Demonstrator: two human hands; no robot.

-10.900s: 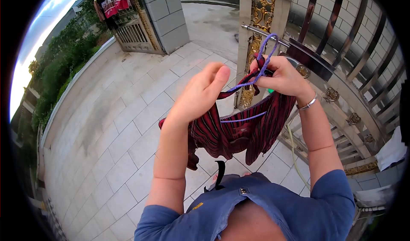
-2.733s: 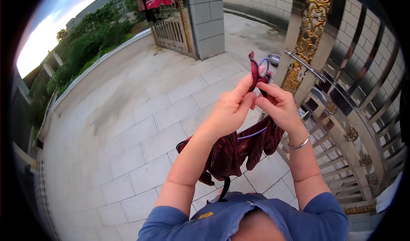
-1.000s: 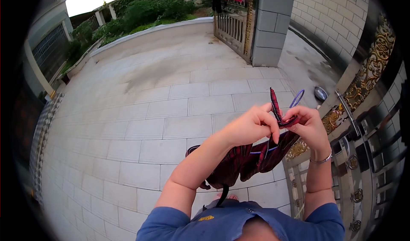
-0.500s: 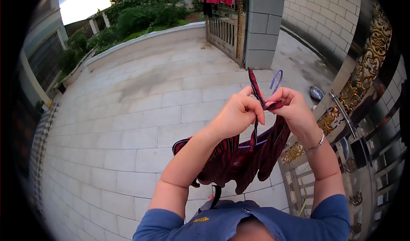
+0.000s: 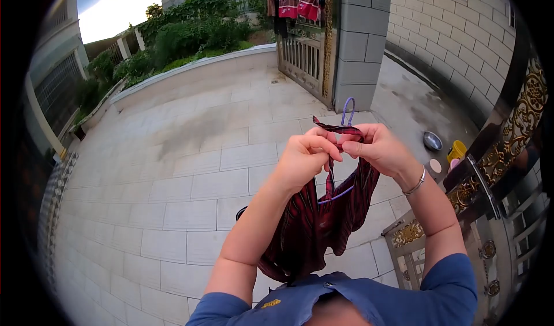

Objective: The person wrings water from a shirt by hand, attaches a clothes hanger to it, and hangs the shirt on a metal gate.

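Observation:
A dark red and black striped garment (image 5: 306,233) hangs in front of my body on a purple hanger (image 5: 348,111). The hanger's hook sticks up beyond my fingers, and its lower bar shows through the garment's opening. My left hand (image 5: 309,159) is closed, pinching the garment's narrow strap near the hook. My right hand (image 5: 382,150), with a bracelet at the wrist, pinches the same strap (image 5: 353,131), which loops over between both hands. Fingertips of the two hands almost meet. Exactly how the strap runs behind them is hidden.
Pale floor tiles (image 5: 190,187) stretch ahead and left. At right stands an ornate metal gate (image 5: 470,193), with a metal basin (image 5: 433,141) and yellow bucket (image 5: 457,150) beyond it. Clothes (image 5: 298,4) hang by a grey pillar (image 5: 360,43). A low planter wall (image 5: 196,69) borders greenery.
Both hands have shifted slightly left with the garment and hanger. The strap end that stood upright now bends over in a loop between my fingers. The view has turned a little right.

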